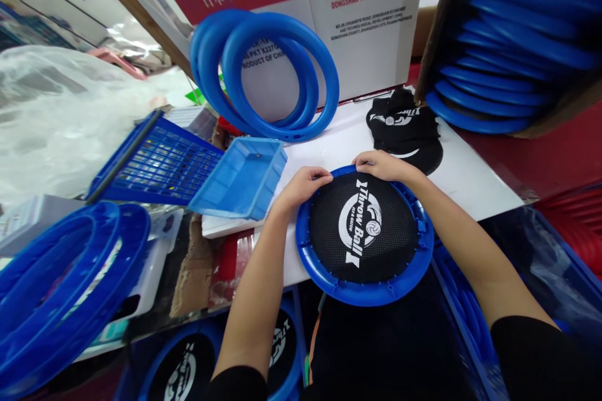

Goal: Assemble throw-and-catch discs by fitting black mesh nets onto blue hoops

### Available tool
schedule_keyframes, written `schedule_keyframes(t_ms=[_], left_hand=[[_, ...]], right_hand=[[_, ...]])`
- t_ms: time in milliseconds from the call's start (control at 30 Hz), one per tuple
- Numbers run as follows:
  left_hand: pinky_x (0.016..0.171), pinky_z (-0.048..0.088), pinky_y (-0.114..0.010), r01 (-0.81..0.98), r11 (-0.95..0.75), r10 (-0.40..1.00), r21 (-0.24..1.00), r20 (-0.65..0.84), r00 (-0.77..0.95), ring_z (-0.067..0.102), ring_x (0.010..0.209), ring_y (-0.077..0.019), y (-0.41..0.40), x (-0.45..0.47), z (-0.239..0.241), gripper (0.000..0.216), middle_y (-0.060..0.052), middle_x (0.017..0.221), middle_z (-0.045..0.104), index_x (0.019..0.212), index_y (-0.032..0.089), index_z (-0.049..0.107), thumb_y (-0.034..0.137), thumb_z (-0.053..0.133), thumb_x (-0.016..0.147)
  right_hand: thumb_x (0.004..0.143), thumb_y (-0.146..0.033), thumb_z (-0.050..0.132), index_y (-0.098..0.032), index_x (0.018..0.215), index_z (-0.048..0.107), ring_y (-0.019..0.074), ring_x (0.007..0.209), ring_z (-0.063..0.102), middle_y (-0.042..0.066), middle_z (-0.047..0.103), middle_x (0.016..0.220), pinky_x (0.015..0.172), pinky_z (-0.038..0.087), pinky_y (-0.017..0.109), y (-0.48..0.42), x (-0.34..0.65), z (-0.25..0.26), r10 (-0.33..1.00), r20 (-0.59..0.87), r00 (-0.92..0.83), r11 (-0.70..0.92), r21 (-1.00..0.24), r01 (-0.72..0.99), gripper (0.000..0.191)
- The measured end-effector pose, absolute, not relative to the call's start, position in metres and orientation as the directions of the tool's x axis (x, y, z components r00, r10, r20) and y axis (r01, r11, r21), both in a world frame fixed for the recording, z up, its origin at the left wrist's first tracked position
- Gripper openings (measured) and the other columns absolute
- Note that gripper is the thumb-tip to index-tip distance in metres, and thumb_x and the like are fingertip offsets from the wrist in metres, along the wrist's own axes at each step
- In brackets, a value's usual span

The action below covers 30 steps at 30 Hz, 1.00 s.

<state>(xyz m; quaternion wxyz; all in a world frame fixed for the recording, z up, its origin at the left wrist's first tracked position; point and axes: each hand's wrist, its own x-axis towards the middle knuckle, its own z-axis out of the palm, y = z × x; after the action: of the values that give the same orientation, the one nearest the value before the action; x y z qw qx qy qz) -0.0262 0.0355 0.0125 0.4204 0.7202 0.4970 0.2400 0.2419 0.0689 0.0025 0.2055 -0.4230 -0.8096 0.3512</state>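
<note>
A round black mesh disc [394,225] with white "Throw Ball" lettering [360,225] lies face up inside a shiny blue plastic ring [369,294]. The pair sits directly in front of the person, reaching past the near edge of a flat white work surface [324,151]. Being round, the ring has no long axis; the lettering runs from about 12 o'clock down to just past 6.

Both hands are at the ring's far rim. The left hand [308,185] has its fingertips together on it at 11 o'clock; the right hand [383,166] pinches it just short of 12, only a small gap between them. Whether they also catch the mesh edge, I cannot tell. Most of the disc therefore lies on the 6 o'clock side of the grip, toward the person.

From the ring's centre, a loose heap of black printed mesh [399,128] lies at 1 o'clock, nearer the right hand. A pale blue rectangular plastic tray [239,178] sits toward 10, nearer the left.
</note>
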Motion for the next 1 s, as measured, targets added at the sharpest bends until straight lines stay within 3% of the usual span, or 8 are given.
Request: schedule_keyframes(t_ms=[467, 1000], left_hand=[[0.104, 0.055, -0.042, 0.513, -0.204, 0.85, 0.834, -0.109, 0.515, 0.073, 0.108, -0.0254, 0.035, -0.044, 0.018, 0.024, -0.008, 0.113, 0.081, 0.103, 0.021, 0.08, 0.033, 0.067, 0.086], [0.098, 0.056, -0.039, 0.66, -0.317, 0.88, 0.681, -0.049, 0.473, 0.075, 0.101, -0.0253, 0.03, -0.04, 0.019, 0.019, -0.007, 0.104, 0.083, 0.095, 0.022, 0.082, 0.023, 0.065, 0.088]], right_hand=[[0.093, -0.022, 0.061, -0.02, 0.094, 0.075, 0.0249, 0.107, 0.068, 0.01, 0.076, 0.116, 0.104, 0.052, 0.043, 0.071, 0.241, -0.006, 0.773, 0.088, -0.629, 0.496, -0.702, 0.511, 0.014], [0.094, -0.02, 0.059, -0.017, 0.092, 0.072, 0.0253, 0.11, 0.067, 0.012, 0.074, 0.117, 0.105, 0.051, 0.043, 0.068, 0.239, -0.004, 0.765, 0.089, -0.638, 0.514, -0.681, 0.521, 0.014]])
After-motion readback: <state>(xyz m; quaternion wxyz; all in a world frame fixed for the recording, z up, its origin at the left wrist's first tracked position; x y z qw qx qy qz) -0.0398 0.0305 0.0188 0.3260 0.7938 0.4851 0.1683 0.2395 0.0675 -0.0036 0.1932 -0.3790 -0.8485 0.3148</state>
